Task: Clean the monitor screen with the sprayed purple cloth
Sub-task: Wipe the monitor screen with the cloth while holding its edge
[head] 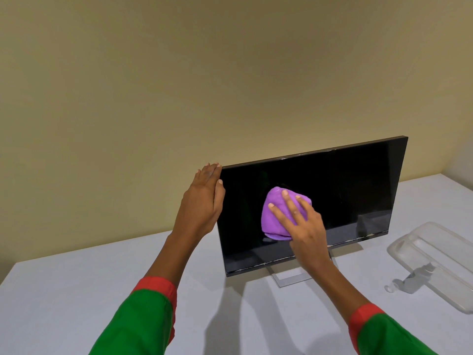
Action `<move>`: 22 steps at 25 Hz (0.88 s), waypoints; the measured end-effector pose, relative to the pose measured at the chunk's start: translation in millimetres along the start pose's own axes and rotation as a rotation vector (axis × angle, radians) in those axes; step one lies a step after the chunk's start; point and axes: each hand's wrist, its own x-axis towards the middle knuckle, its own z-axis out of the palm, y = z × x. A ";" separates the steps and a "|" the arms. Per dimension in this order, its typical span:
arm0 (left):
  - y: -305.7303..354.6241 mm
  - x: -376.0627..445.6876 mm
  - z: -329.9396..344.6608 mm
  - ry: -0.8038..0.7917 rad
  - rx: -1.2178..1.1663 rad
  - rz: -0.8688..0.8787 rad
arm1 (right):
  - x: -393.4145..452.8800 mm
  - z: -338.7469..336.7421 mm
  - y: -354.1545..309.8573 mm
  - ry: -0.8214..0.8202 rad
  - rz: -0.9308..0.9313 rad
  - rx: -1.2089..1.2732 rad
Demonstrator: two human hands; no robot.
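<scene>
Head view looks down over our two forearms at a flat monitor (345,190) standing on a pale, matte table (76,290). Its screen is dark and glossy, a thin-edged rectangle with a narrow bezel whose lower strip looks chipped or flaked in pale specks. It sits on a slim, squared metal stand (291,276) that rests on the tabletop. Our right hand (304,226) lies flat against the screen with the fingers spread, pressing the purple cloth (275,219) onto the glass rather than gripping it; the cloth is soft and bunched into a rounded, lumpy wad with a folded lip along its lower edge, sitting just left of the screen's middle, partly under our fingers. Our left hand (204,201) is open and curved around the monitor's upper left corner, the fingers reaching over the top edge and behind, and the thumb lying on the front of the frame, so it braces the panel. Both sleeves are a smooth green fabric with red cuffs (156,285). To the right on the table lies a clear plastic tray (440,254), shallow and rectangular with rounded corners and a raised rim, and leaning at its near edge is a small translucent spray bottle (412,280), lying on its side. Behind everything rises a plain, smooth beige wall (179,73).
</scene>
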 end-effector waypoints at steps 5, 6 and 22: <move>2.5 1.5 2.7 0.009 0.024 0.029 | -33.0 4.6 8.6 -0.057 0.211 0.062; 2.2 2.3 2.9 0.013 0.029 0.036 | -39.8 6.7 4.4 -0.078 0.203 0.066; 31.5 19.4 18.2 -0.039 0.157 0.131 | -10.3 -3.9 56.3 0.016 0.421 0.142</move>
